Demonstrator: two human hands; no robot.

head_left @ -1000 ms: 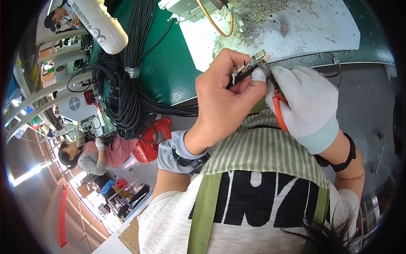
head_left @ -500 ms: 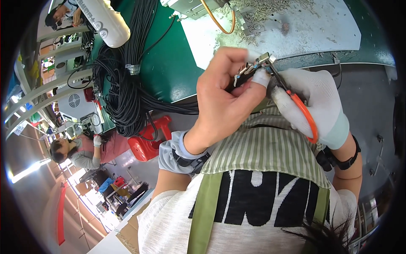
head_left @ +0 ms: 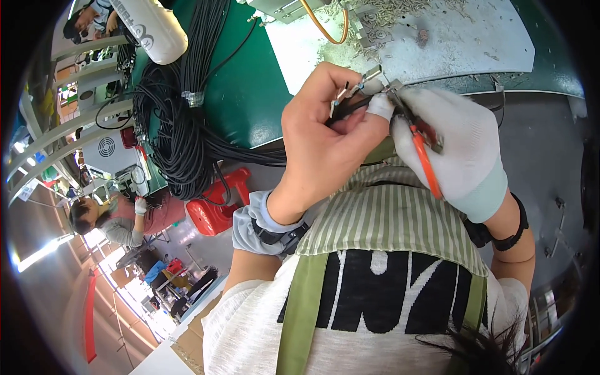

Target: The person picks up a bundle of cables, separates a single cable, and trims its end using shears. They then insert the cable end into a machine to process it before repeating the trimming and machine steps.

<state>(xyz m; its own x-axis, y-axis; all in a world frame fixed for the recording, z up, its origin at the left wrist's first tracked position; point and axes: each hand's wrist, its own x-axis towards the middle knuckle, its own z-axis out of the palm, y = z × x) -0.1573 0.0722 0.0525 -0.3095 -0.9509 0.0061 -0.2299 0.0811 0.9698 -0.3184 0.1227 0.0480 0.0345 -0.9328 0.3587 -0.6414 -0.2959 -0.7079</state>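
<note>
My bare left hand (head_left: 322, 140), its thumb tip wrapped in white, is closed around a small bunch of black cable ends (head_left: 350, 110). Small silvery metal connectors (head_left: 373, 72) poke out above its fingers. In a white knitted glove, my right hand (head_left: 459, 147) grips pliers with orange-red handles (head_left: 425, 164). The dark jaws point up toward the left thumb, just beside the connectors; whether they touch one I cannot tell. Both hands are close together in front of my striped apron (head_left: 400, 219), near the table edge.
A large coil of black cable (head_left: 165, 137) lies on the green table (head_left: 250, 94) at left. Small metal bits litter a pale board (head_left: 450, 50) ahead, beside a machine (head_left: 284, 9). A red stool (head_left: 212, 209) stands at left; two other people are farther off.
Both hands have shifted slightly left. The plier jaws have come away from the topmost connector, and their handles have swung more upright in my right hand.
</note>
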